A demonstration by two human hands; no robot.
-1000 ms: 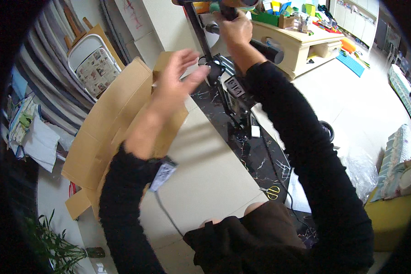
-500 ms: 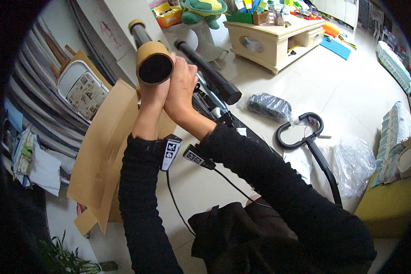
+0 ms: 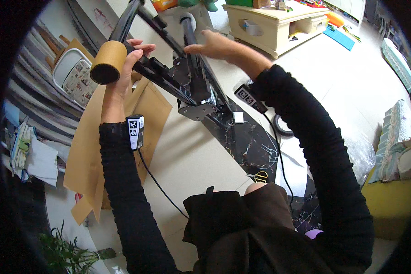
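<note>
A black metal frame (image 3: 157, 75) of several joined tubes is held up in front of me, tilted. My left hand (image 3: 125, 68) grips it beside a brown cardboard tube (image 3: 108, 59) fitted around one bar's end. Part of that grip is hidden behind the tube and bar. My right hand (image 3: 214, 48) is open, thumb and fingers apart, close to an upright black tube (image 3: 190, 41) of the frame; whether it touches is unclear. Lower on the frame is a flat black bracket plate (image 3: 197, 112) with holes. Small tagged devices (image 3: 134, 132) with cables sit at both wrists.
An opened cardboard box (image 3: 89, 150) stands at left by a folded chair (image 3: 75, 75). Yellow-handled scissors (image 3: 260, 176) and a white sheet (image 3: 293, 176) lie on the floor. A cream low table (image 3: 260, 27) stands ahead; clear plastic wrap (image 3: 358, 150) lies at right.
The frame has swung round, bringing its bracket end into view. My hands, together on the bar before, are apart: the left moved left, the right let go and moved right. My right arm covers most of the curved handlebar.
</note>
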